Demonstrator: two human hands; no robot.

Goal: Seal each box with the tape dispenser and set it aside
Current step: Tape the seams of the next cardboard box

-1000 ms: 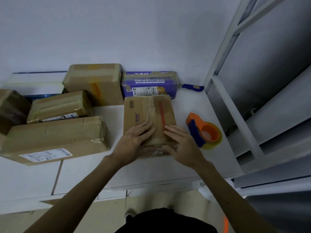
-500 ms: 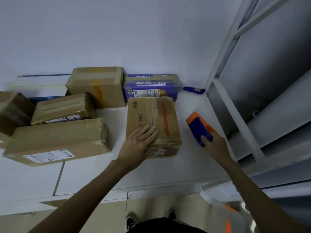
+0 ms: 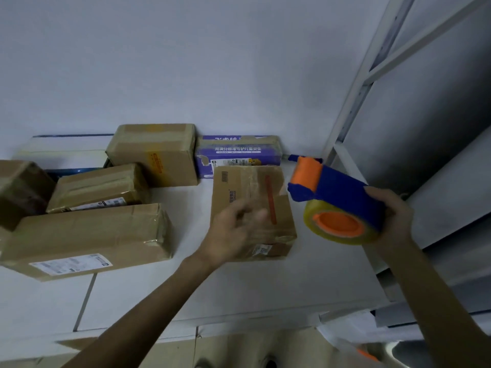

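1. We see the tape dispenser (image 3: 337, 205): a blue body, an orange roller and hub, and a roll of yellowish clear tape. The right hand (image 3: 393, 219) grips its rear, holding it tilted in the air just right of the middle box.
2. The middle box (image 3: 252, 197) is brown cardboard with a red stripe on top, and it lies flat with its flaps closed.
3. The long box (image 3: 87, 235), brown with a white label, lies to its left.

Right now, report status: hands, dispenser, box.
Right hand grips blue-and-orange tape dispenser, off the white table. Left hand blurred over red-striped brown cardboard box, fingers unclear. Nothing between dispenser and box.
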